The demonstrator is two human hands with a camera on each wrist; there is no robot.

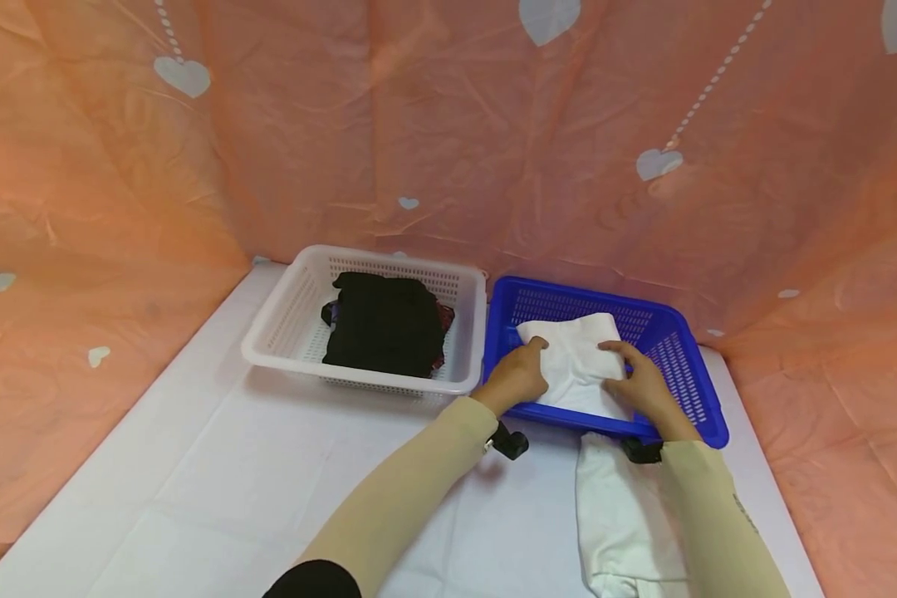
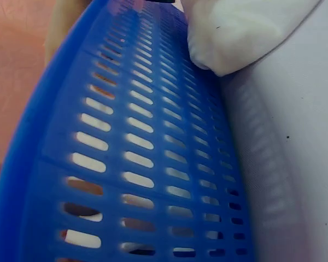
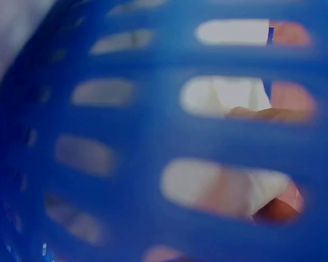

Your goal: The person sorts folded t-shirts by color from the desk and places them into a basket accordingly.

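Inside the blue basket (image 1: 683,365) lies a folded white garment (image 1: 579,365); its exact kind cannot be told. My left hand (image 1: 522,374) grips its left edge, and my right hand (image 1: 643,384) holds its right edge with curled fingers. The basket's slotted wall (image 2: 131,153) fills much of the left wrist view and hides that hand's fingertips. Through blurred slots in the right wrist view, bits of white fabric (image 3: 229,95) and skin show.
A white basket (image 1: 269,361) with folded dark clothes (image 1: 384,324) stands left of the blue one. Another white garment (image 1: 624,523) lies on the white-covered table (image 1: 217,490), partly under my right forearm. An orange curtain with hearts (image 1: 448,124) hangs behind.
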